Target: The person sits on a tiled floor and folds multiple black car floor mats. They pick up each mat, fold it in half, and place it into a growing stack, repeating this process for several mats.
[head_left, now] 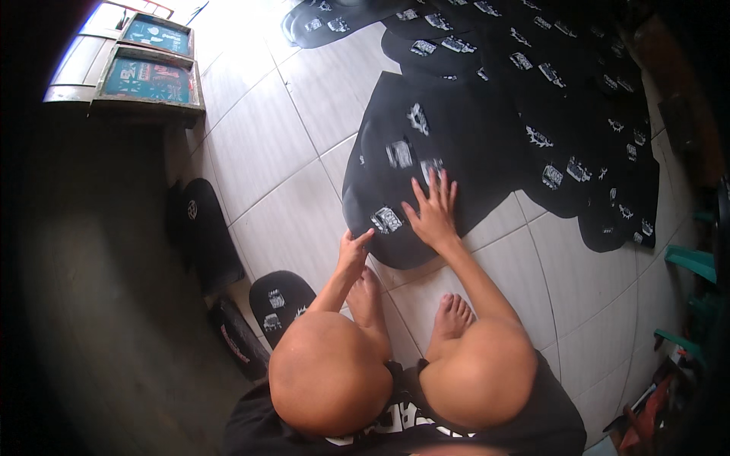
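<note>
A black sheet (475,159) with rounded edges and white printed designs lies on the tiled floor in front of me. My left hand (353,253) is at its near left edge, with the fingers closed on the rim and the thumb on top. On the same sheet my right hand (433,218) rests flat, fingers spread, beside and partly over a white print. More black printed pieces (532,83) spread and overlap toward the far right. By my left leg lies a smaller rounded black piece (283,298) with white prints.
Wood-framed printing screens (148,80) stand at the far left. Along the left wall lean a long black rounded piece (209,235) and a dark object (237,338). Green plastic legs (690,262) and a red item (642,425) are at the right. My bare feet (452,315) are close to the sheet.
</note>
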`<state>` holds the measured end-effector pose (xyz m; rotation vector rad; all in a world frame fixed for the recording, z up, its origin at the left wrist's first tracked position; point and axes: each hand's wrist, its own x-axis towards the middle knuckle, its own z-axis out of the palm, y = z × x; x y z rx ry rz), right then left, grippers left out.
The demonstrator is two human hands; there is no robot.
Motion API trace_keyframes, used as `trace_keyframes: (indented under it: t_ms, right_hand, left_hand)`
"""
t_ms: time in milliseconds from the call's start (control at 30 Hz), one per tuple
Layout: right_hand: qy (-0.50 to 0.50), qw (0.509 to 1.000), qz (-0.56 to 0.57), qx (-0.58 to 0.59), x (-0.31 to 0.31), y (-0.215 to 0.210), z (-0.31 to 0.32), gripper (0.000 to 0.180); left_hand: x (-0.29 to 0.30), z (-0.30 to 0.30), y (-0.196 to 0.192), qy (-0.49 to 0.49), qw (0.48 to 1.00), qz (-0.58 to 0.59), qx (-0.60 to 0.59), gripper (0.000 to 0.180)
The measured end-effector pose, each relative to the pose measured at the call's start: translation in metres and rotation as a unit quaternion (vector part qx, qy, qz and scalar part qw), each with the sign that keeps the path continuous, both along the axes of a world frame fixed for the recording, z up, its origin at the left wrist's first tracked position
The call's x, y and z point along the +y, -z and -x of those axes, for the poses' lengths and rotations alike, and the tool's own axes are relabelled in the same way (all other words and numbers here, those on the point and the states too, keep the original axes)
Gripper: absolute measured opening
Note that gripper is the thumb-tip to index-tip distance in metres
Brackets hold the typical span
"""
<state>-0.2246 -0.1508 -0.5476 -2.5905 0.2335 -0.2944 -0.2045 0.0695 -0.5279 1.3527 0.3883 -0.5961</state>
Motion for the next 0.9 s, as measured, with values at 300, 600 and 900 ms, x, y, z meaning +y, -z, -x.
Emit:
trace_keyframes:
  t_ms: [300, 600, 900]
  right_hand:
    - [-0.010, 0.999, -0.019, 0.027, -0.021, -0.028, 0.086, 0.052]
    - [0.121, 0.988, 0.064, 0.071, -0.053, -0.021, 0.013, 0.082]
    - [0.032, 0.983, 0.165, 0.072, 0.003, -0.033, -0.038, 0.063]
  left_hand:
    - [0.005, -0.021, 0.012, -0.171, 0.984, 0.028, 0.038, 0.038]
    - [0.017, -0.028, 0.002, -0.089, 0.984, -0.093, -0.120, 0.049]
    - [0.061, -0.036, 0.002, -0.218, 0.954, -0.196, -0.064, 0.043]
